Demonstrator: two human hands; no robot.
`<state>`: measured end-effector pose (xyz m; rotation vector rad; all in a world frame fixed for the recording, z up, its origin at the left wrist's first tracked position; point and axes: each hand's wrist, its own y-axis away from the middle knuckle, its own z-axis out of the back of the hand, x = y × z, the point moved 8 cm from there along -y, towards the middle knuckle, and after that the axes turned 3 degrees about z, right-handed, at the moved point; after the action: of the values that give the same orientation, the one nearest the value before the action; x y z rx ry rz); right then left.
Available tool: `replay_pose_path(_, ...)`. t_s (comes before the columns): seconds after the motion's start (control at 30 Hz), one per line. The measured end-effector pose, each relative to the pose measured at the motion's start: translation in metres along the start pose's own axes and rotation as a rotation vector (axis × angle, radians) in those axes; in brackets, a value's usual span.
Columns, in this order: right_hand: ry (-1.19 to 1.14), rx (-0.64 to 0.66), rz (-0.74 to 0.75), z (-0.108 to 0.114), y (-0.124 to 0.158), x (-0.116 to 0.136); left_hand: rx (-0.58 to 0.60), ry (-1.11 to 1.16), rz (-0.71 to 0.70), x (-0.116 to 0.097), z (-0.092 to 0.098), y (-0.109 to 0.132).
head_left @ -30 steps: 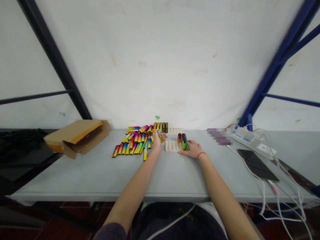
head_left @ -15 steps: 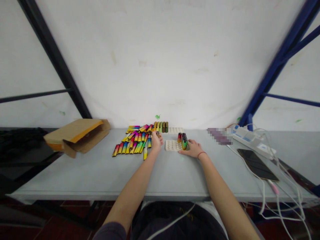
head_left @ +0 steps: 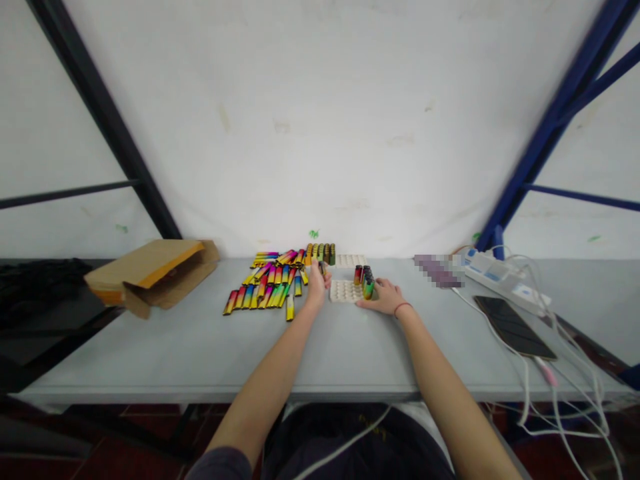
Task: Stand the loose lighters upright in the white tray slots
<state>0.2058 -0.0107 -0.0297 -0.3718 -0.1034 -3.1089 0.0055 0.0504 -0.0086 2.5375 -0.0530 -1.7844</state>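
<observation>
A small shiny tube, dark at its upper end, is held in my left hand, whose fingers close round it. The hand is just left of a white tray with rows of round pockets. Several red and green metallic tubes stand upright at the tray's right end. My right hand grips that end, its thumb at the near edge and its fingers beside the tubes, which partly hide them. Left of my left hand lies a pile of rainbow-coloured metallic tubes, one apart at the near side.
Behind, a block of upright yellow-green tubes stands beside another white tray near the wall. An open cardboard box lies left. A phone, a power strip and loose white cables occupy the right.
My left hand has moved slightly right, away from the pile and closer to the near tray, with the tube in its fingers. The right hand stays at the tray's end.
</observation>
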Motion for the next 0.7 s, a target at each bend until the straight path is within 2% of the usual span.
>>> replay_pose_path(0.3,0.01,-0.013,-0.008,0.0,-0.001,0.0,0.179,-0.596,-0.609,-0.016,-0.04,0.027)
replay_pose_path(0.47,0.008,-0.007,-0.018,-0.002,-0.001,-0.002,0.309,-0.694,-0.646,0.0,-0.046,0.024)
replay_pose_path(0.6,0.01,-0.017,-0.015,-0.002,-0.001,-0.002,0.354,-0.797,-0.649,0.007,-0.049,0.025)
replay_pose_path(0.7,0.004,-0.027,-0.014,-0.001,-0.001,-0.002,0.345,-0.837,-0.638,0.007,-0.05,0.027)
